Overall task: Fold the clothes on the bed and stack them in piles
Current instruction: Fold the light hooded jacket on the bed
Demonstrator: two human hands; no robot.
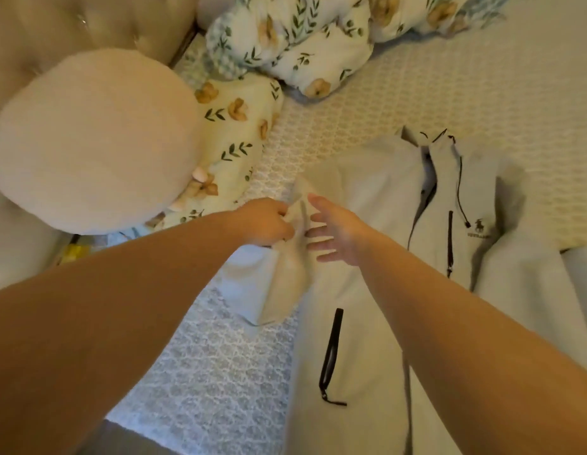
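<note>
A pale grey zip jacket [380, 224] with black zippers and a small dark chest logo lies spread front-up on the patterned bed cover [416, 93]. Its left sleeve [285, 280] is bunched and lifted off the cover. My left hand [265, 221] grips the upper edge of that sleeve with curled fingers. My right hand [338, 231] hovers just to the right of it over the jacket's shoulder, fingers straight and spread, holding nothing.
A round beige cushion [92, 139] sits at the left against a tufted headboard [72, 24]. Floral pillows [236, 133] and a rumpled floral duvet [295, 37] lie at the head of the bed. The bed's near edge [144, 425] shows at the bottom left.
</note>
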